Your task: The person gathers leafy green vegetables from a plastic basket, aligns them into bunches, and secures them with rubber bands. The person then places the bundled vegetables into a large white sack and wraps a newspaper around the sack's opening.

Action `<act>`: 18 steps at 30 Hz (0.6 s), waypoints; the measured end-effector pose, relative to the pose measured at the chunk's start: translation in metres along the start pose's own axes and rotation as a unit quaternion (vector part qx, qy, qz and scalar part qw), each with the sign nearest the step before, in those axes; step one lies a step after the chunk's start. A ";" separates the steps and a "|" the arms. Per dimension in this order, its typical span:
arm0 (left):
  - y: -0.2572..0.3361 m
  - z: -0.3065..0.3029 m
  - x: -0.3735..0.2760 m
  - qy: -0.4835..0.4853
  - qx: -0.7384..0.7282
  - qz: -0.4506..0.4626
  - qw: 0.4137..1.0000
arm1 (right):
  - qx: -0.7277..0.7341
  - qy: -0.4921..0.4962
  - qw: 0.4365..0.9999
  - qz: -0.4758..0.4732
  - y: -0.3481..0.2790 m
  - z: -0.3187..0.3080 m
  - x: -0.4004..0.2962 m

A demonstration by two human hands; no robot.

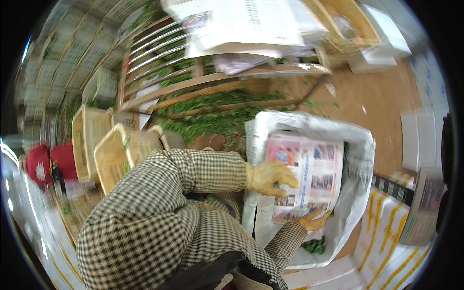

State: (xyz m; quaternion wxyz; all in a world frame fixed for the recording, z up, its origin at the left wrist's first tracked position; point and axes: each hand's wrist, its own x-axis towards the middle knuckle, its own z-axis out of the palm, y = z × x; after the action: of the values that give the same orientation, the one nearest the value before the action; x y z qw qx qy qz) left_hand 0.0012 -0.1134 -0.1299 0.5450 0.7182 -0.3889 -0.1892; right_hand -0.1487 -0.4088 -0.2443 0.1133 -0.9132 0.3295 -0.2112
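A newspaper-lined crate (367, 152) stands before me, with a printed newspaper sheet (322, 163) lying inside over leafy greens (314, 245) that show at its lower edge. Above the sheet's left part, my left hand (273, 178) has curved fingers set apart; whether it touches the paper is unclear. My right hand (314, 220) rests at the sheet's lower right edge, thumb and fingers spread, nothing gripped. Both arms wear checked sleeves. The crate's own walls are hidden by the newspaper lining.
A slatted wooden rack (217, 77) holding stacked newspapers (250, 25) stands beyond, with loose greens (203, 123) beneath. Plastic crates (119, 145) stand left. Taped white foam boxes (384, 232) are at lower right, and another basket (369, 32) is at upper right.
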 end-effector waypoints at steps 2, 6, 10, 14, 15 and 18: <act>0.015 -0.019 -0.070 0.040 0.040 -0.065 0.996 | 0.117 -0.024 0.989 -0.083 -0.071 -0.010 0.018; 0.037 -0.050 -0.188 0.150 0.054 -0.203 0.966 | 0.293 -0.077 0.903 -0.305 -0.210 -0.025 0.038; 0.059 -0.061 -0.291 0.321 0.028 -0.305 0.896 | 0.409 -0.196 0.745 -0.489 -0.374 -0.033 -0.013; 0.085 -0.038 -0.368 0.512 0.040 -0.256 0.819 | 0.452 -0.371 0.557 -0.590 -0.482 -0.043 -0.112; 0.090 -0.038 -0.389 0.556 0.041 -0.223 0.800 | 0.449 -0.418 0.515 -0.599 -0.508 -0.049 -0.138; 0.120 -0.033 -0.450 0.679 0.018 -0.335 0.653 | 0.453 -0.494 0.419 -0.612 -0.553 -0.048 -0.227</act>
State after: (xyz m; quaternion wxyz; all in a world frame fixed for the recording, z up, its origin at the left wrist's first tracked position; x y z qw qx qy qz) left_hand -0.2999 0.2392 -0.0758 0.5436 0.7374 0.3537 0.1889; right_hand -0.0221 0.1542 -0.0808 0.4948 -0.6372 -0.5731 0.1439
